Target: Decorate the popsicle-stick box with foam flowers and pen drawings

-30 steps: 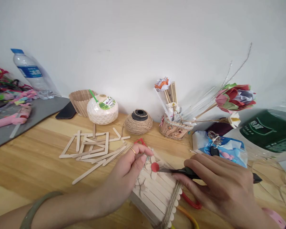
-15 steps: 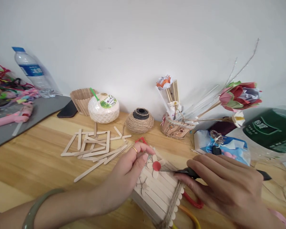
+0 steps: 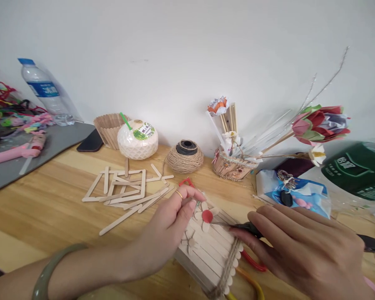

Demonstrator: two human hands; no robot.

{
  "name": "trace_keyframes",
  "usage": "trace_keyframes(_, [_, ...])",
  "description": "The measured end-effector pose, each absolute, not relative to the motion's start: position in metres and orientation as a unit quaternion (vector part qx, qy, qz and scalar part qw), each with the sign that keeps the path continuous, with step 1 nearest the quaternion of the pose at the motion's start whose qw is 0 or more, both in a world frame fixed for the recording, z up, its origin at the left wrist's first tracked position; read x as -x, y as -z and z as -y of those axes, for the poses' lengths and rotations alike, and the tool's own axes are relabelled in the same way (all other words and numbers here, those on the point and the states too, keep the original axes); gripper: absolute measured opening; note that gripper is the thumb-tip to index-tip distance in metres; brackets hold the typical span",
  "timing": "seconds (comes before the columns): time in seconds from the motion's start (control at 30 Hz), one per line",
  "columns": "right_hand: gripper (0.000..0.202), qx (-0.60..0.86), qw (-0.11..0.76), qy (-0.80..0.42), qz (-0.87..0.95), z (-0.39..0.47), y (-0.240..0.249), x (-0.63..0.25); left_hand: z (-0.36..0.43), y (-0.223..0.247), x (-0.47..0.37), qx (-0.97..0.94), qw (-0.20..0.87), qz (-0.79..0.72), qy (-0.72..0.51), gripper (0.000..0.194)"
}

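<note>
A box of pale craft sticks (image 3: 211, 254) sits tilted in front of me, with twine along its near right edge. On its upper face are a stick-petal flower with a red round centre (image 3: 207, 216) and a plainer flower (image 3: 191, 243). My left hand (image 3: 178, 212) is closed at the box's far left edge, thumb and index finger beside the red-centred flower; its fingertips partly hide what they grip. My right hand (image 3: 303, 241) is closed around a slim black-handled tool (image 3: 251, 228). The tool's thin metal tip points left and reaches the red-centred flower.
Loose craft sticks (image 3: 121, 189) lie left of the box. Behind stand a white coconut (image 3: 138, 141), a twine spool (image 3: 185, 157) and a stick basket (image 3: 234, 167) with paper flowers. A large green-labelled bottle (image 3: 356, 171) stands right. A pink glue gun (image 3: 15, 154) lies far left.
The view has shifted slightly. The right hand has turned a little, and the tool's rear end now sticks out farther right and lower. The left hand stays at the box's edge.
</note>
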State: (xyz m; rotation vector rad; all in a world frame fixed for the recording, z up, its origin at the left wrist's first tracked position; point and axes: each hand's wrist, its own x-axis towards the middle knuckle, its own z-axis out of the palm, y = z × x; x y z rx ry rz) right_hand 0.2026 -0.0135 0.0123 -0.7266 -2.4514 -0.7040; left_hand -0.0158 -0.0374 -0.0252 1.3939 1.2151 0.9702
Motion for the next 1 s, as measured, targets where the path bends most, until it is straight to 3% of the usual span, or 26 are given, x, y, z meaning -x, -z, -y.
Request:
trace_keyframes(0.43, [0.038,0.283,0.231,0.174,0.915,0.012,-0.008,-0.204,0.038,0.024,0.015,-0.572,0.505,-0.494,-0.417,0.018])
trace_keyframes(0.73, [0.035,0.228,0.259,0.179,0.922,0.003,-0.002,-0.207,0.039,0.026,0.016,-0.590,0.497,-0.474,-0.425,0.017])
trace_keyframes(1.0, [0.035,0.263,0.273,0.223,0.898,0.004,0.000,-0.204,0.037,0.027,0.017,-0.596,0.499,-0.474,-0.414,0.019])
